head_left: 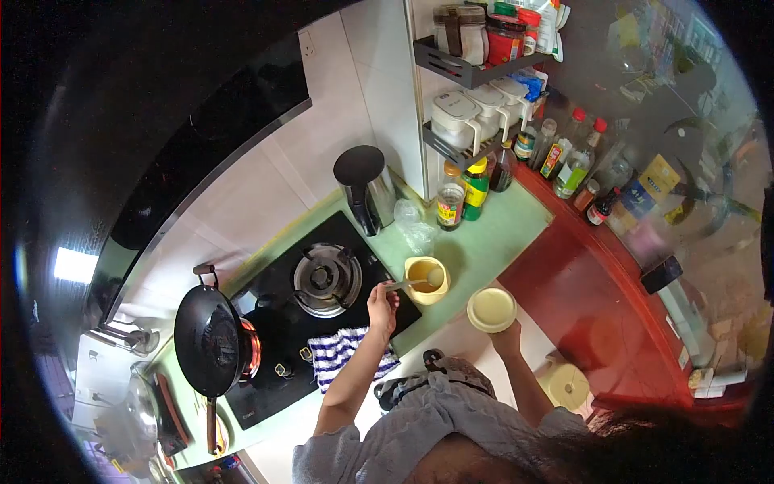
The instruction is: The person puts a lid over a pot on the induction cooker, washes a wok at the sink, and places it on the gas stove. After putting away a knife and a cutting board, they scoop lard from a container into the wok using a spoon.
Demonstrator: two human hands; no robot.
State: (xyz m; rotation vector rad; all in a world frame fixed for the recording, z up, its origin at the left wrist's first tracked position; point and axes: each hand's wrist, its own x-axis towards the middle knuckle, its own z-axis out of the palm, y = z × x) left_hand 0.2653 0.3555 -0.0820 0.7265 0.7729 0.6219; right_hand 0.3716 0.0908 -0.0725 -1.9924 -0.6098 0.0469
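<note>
My left hand is closed around the handle of a spoon. The spoon's bowl end reaches into a small yellow pot that stands at the counter's front edge, beside the black stove. To the right, my right hand grips a round cream-coloured lid by its edge, held off the counter and apart from the pot. What lies inside the pot is too small to make out clearly. A striped blue-and-white cloth lies on the stove's front edge under my left forearm.
A black wok sits over a glowing left burner, its handle pointing toward me. The other burner is bare. Behind the pot are a crumpled plastic bag, a metal kettle and condiment bottles. A red cabinet stands right.
</note>
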